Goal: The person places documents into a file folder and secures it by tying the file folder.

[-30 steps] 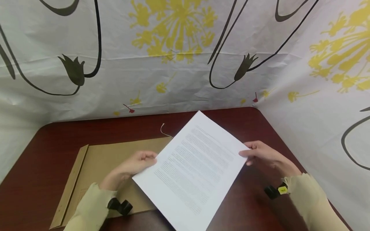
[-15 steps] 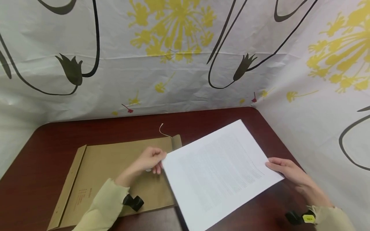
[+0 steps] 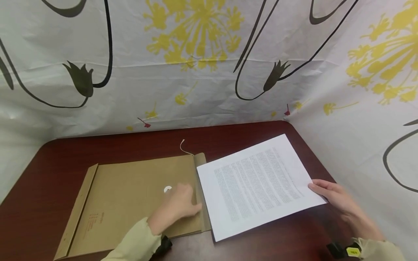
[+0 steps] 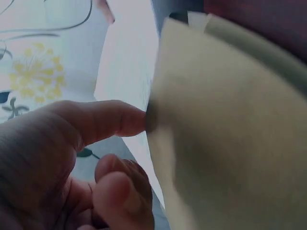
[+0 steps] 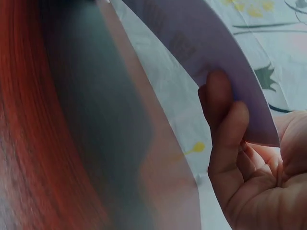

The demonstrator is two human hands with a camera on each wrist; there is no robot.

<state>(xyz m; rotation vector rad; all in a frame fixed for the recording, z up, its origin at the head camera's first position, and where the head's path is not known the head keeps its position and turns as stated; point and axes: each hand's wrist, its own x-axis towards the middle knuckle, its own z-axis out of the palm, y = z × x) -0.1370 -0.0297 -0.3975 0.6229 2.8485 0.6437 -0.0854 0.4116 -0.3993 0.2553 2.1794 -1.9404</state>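
Showing rows of grey print (image 3: pixel 256 184): white paper (image 3: pixel 260 188).

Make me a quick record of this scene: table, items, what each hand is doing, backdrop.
Table: dark red-brown
Envelope: brown, lying flat on the table's left side, with red print and a white disc
String: pale, at the envelope's far edge
Printed paper: white, right of the envelope, set at an angle to it
Right grip: pinches the paper near a corner
Left grip: blurred, thumb at the envelope's edge; whether it pinches is unclear
Backdrop: white, floral
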